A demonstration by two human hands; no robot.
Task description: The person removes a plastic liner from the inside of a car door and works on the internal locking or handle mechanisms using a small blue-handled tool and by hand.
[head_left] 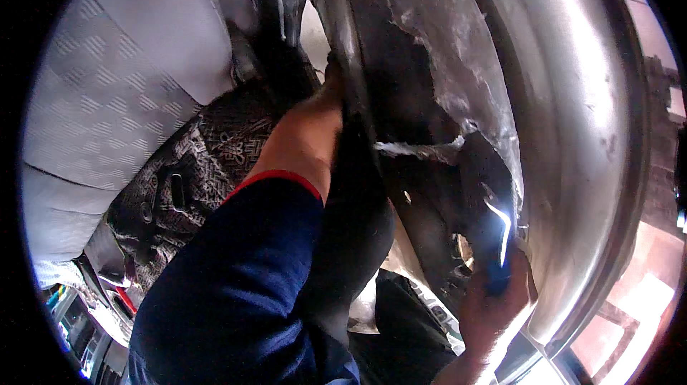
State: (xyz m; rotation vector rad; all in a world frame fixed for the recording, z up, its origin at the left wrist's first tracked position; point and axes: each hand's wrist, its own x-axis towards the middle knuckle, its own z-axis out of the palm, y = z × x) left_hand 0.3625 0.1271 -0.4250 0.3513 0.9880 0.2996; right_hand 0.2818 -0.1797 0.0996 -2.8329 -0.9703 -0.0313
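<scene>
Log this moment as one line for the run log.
left hand: reaching up behind dark trim | right hand: holding lit blue tool at metal panel | seat: at left

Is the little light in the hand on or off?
On. The flashlight in the right hand glows bright white against the dark torn panel.

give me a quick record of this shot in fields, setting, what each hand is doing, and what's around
Setting: inside a car, by an open door whose inner panel is stripped, its dark lining torn
Left hand: reaching up along the dark edge of the door; fingers hidden behind it
Right hand: gripping a dark-handled tool with a bright metal tip, set against the panel
Sleeve: dark blue with a red cuff, on the left arm
Nearby: grey patterned seat, dark patterned floor mat
</scene>
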